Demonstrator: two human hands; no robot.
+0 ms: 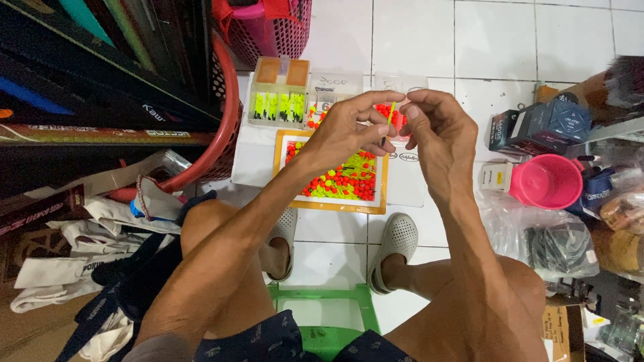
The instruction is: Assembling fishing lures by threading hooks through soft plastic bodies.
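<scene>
My left hand [349,127] and my right hand [436,131] meet above the floor, fingertips pinched together on a thin yellow-green stick float [390,115] held upright between them. Below the hands lies an orange-rimmed tray [382,201] full of several red and yellow foam floats [349,182]. Behind it is a clear compartment box [278,100] with yellow-green pieces and orange lids. My legs and grey clogs [400,241] frame the tray; I sit on a green stool [322,315].
A red basket [228,127] with long dark rod bags leans at left. White cloth bags [74,268] lie at lower left. A pink plastic cup [547,181], dark boxes [537,127] and plastic bags [557,245] crowd the right. White floor tiles [496,47] beyond.
</scene>
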